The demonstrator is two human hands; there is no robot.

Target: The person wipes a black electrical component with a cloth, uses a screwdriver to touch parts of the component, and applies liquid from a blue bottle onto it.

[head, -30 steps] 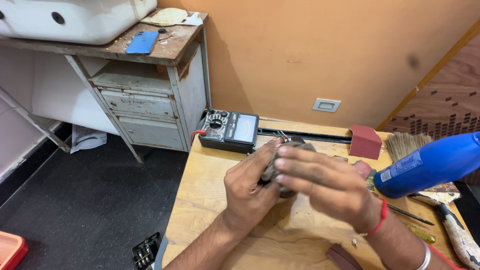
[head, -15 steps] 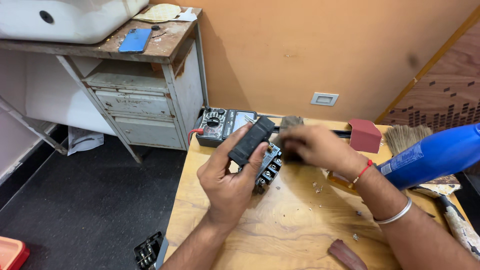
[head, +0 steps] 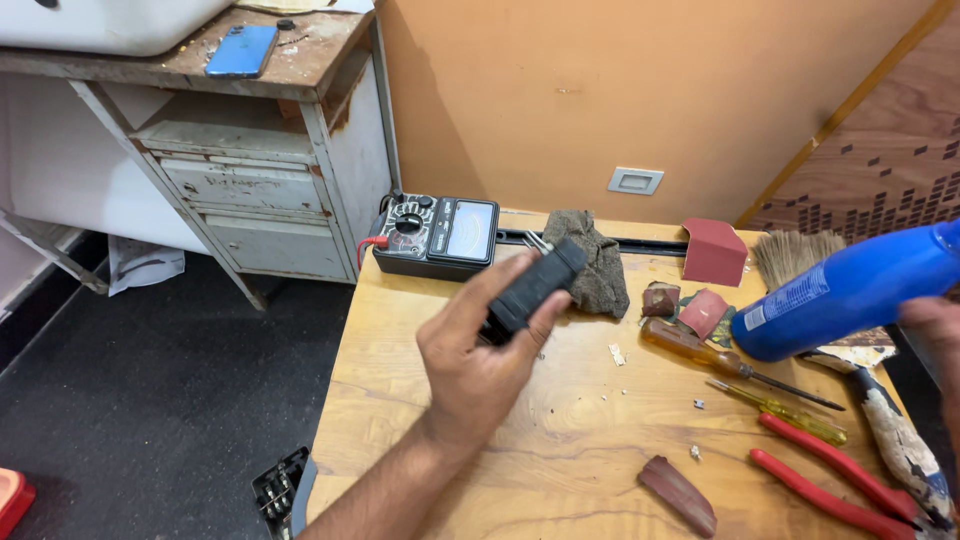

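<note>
My left hand is raised over the wooden table and grips a black rectangular block between thumb and fingers. A crumpled grey cloth lies on the table just behind the block. Only a sliver of my right hand shows at the right edge of the view. It rests against the upper end of a tilted blue bottle, and its fingers are cut off from view.
A black analogue meter with a red lead sits at the table's back left. Right of centre lie two screwdrivers, red-handled pliers, a brush, a red block and sandpaper scraps. A blue phone lies on the old desk.
My right hand has let go of the grey cloth, now lying on the table, and has moved right to the blue bottle. My left hand still holds the black block.
</note>
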